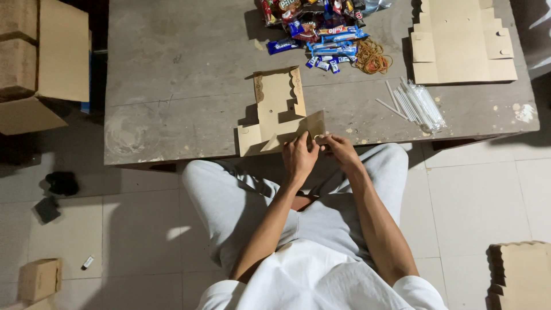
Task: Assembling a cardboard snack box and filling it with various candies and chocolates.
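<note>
Two bare hands meet at the near edge of the grey worn table (172, 86), on a brown die-cut cardboard box blank (278, 109) that is partly folded. The left hand (299, 156) presses on a flap with fingers closed over it. The right hand (340, 148) pinches the same flap's end. Farther back lie colourful snack packets (321, 28), orange rubber bands (372, 57), clear wrapped straws (416, 103) and flat cardboard sheets (462, 40).

Worn grey table (172, 86) on pale tiled floor (476, 195)
</note>
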